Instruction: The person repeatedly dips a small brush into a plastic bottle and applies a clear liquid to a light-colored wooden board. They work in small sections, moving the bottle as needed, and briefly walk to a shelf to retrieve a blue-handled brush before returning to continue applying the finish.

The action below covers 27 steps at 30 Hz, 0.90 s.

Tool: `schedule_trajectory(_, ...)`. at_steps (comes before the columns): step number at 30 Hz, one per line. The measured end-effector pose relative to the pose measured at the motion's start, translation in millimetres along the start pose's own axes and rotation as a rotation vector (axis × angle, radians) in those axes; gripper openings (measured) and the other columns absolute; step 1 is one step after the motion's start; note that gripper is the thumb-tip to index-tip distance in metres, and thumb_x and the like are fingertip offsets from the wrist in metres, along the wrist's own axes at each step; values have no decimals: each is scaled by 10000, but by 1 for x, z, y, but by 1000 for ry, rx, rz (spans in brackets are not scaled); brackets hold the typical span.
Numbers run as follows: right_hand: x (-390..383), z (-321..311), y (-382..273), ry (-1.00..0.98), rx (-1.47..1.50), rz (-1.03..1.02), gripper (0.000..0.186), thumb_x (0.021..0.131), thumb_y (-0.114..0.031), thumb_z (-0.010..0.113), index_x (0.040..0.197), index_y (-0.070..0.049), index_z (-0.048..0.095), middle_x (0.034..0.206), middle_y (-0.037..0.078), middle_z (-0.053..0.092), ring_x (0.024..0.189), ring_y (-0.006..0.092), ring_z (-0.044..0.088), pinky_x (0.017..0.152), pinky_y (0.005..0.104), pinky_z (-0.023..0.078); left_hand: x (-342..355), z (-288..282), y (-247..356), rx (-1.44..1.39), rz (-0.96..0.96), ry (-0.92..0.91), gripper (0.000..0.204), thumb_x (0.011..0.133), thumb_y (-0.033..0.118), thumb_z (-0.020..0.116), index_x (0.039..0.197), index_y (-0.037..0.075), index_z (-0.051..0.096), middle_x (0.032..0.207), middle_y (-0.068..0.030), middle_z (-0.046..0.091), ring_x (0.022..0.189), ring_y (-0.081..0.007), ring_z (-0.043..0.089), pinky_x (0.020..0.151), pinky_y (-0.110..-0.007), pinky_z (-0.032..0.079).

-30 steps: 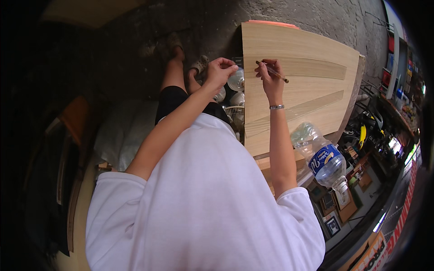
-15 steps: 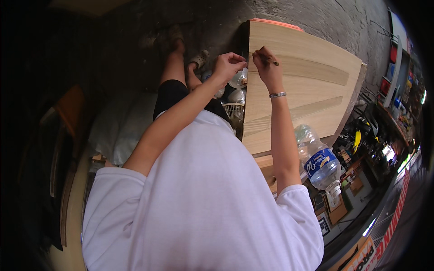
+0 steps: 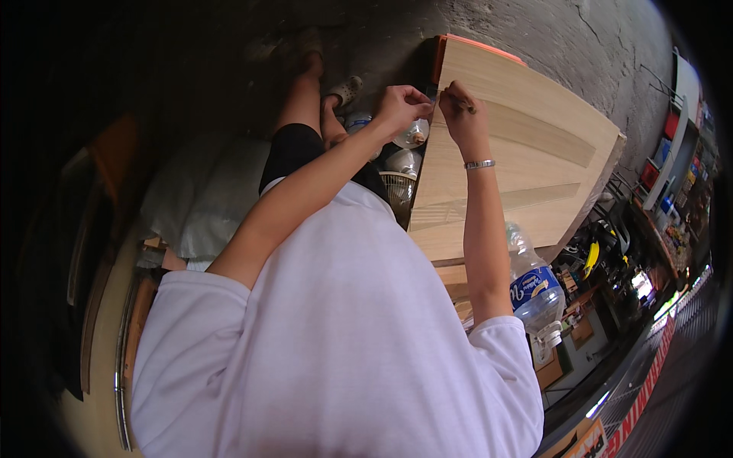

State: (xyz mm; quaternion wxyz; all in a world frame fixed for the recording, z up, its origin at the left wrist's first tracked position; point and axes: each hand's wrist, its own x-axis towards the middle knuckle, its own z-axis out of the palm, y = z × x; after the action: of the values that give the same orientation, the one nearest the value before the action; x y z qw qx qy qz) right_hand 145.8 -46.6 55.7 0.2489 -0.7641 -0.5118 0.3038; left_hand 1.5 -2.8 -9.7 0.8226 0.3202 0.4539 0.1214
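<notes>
My right hand point(image 3: 466, 122) is closed on a thin brown pen-like tool point(image 3: 471, 107) at the upper left edge of a pale wooden board point(image 3: 557, 168). My left hand point(image 3: 403, 107) pinches just left of it, at that edge; whatever lies between those fingertips is too small to make out. Long translucent strips point(image 3: 542, 136) lie across the board. Beside my right forearm is a large clear plastic bottle point(image 3: 534, 294) with a blue label.
Rounded plastic containers point(image 3: 412, 133) and a ribbed basket-like object point(image 3: 398, 187) fill the gap between my legs and the board. Translucent sheeting point(image 3: 195, 198) is at my left. Dark concrete floor point(image 3: 565, 38) lies beyond; a cluttered workbench point(image 3: 672, 229) is at the right.
My right hand has risen toward the board's upper left edge, turning the tool. My left hand has moved up and right, closer to it. The whole view has shifted slightly.
</notes>
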Motion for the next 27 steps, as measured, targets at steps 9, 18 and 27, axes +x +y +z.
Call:
schedule_trajectory(9,-68,3,-1,234,334,249,134,967,-111,601,891,-4,574,752,50,665,695,77,639,588,237,508,-8,-9,3,9,11,-17,130,810,7,743,917,-25,677,830,-77,703,737,-129,671,680,-245,550)
schedule_trajectory(18,-35,21,31,281,764,246,107,972,-103,589,1001,-5,555,806,63,657,728,105,643,613,223,505,-15,-56,-6,8,-82,40,133,822,25,744,930,-26,683,836,-72,707,744,-118,678,657,-237,551)
schedule_trajectory(27,-30,5,15,218,368,220,101,927,-73,626,890,3,572,730,79,651,639,108,626,574,243,481,-16,-7,3,182,43,157,145,716,60,806,810,-6,718,738,-80,715,682,-111,671,636,-240,525)
